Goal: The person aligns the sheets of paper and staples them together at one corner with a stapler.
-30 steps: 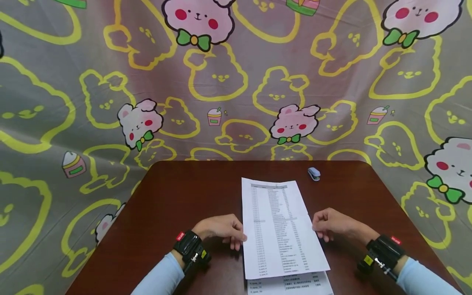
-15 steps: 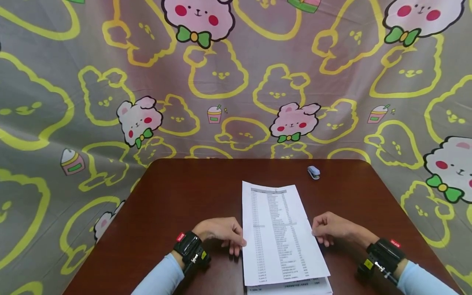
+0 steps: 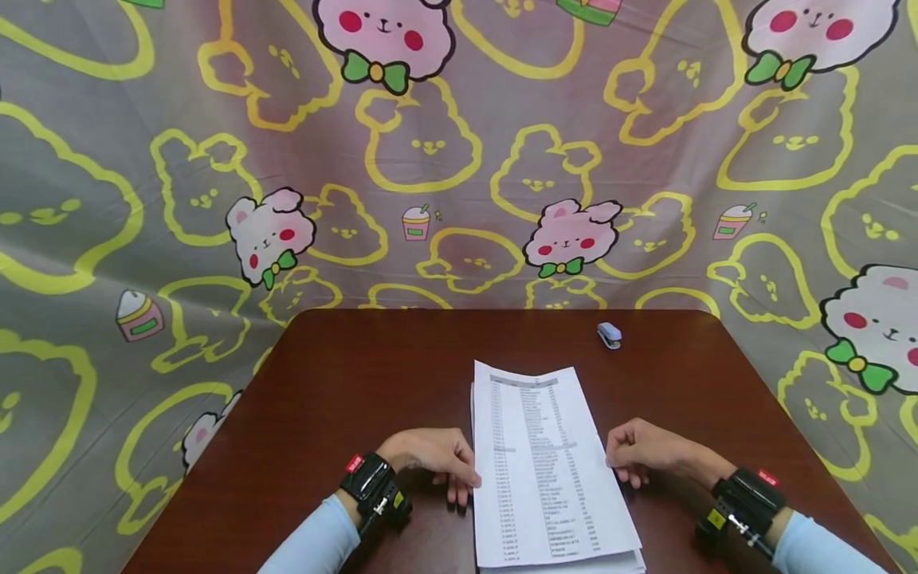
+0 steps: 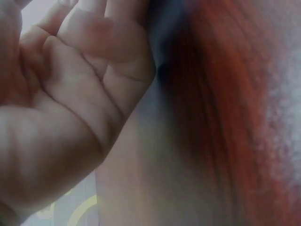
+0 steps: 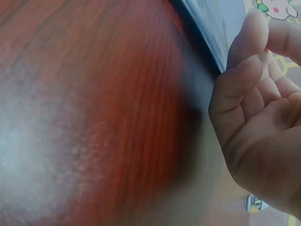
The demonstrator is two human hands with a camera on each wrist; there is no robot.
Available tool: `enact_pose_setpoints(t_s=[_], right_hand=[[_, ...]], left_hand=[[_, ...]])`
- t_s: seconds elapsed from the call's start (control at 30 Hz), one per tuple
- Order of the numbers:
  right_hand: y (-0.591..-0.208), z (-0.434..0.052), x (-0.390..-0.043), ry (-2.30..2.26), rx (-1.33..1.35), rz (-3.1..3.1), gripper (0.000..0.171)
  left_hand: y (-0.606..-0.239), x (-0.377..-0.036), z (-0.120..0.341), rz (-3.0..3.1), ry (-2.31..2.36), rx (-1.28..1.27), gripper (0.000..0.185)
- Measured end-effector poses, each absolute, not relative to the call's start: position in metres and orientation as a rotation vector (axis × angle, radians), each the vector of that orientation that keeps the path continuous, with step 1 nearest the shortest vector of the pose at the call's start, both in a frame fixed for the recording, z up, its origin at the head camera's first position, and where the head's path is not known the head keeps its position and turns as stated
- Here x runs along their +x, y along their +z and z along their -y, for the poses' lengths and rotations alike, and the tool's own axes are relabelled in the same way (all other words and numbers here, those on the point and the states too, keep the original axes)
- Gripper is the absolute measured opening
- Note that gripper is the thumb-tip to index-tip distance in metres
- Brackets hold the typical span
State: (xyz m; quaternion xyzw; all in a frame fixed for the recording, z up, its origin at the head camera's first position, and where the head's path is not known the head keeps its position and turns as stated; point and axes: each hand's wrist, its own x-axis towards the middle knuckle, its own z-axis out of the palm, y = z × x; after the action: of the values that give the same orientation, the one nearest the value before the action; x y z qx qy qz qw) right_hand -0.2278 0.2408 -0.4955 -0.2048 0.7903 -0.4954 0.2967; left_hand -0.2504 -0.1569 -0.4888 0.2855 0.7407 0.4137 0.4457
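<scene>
A printed sheet of paper [image 3: 541, 462] lies lengthwise on a dark brown table [image 3: 358, 383], on top of other sheets [image 3: 574, 564] whose edges show at its near end. My left hand [image 3: 437, 458] rests at the sheet's left edge with curled fingers pinching it. On the opposite side, my right hand [image 3: 641, 454] holds the right edge the same way. The left wrist view shows the left hand [image 4: 70, 94] as a curled palm close above the wood. In the right wrist view the right hand [image 5: 254, 122] has bent fingers beside the paper's edge [image 5: 211, 23].
A small light-blue stapler [image 3: 610, 336] sits on the table beyond the paper, toward the far right. A cartoon-print cloth [image 3: 430, 159] hangs behind and around the table. Bare wood stretches to the left of the sheets.
The top sheet has slid toward me with both hands on its edges. It now covers the lower sheets more fully, so less of them shows at the near end.
</scene>
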Motion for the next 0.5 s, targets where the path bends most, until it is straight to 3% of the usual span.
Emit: enact_pose_setpoints(t_s=[0.5], right_hand=[[-0.4977, -0.2425, -0.2261, -1.318, -0.597, -2.035, 0.022]], left_hand=[[-0.4917, -0.2492, 0.1512, -1.804, 0.970, 0.780, 0.025]])
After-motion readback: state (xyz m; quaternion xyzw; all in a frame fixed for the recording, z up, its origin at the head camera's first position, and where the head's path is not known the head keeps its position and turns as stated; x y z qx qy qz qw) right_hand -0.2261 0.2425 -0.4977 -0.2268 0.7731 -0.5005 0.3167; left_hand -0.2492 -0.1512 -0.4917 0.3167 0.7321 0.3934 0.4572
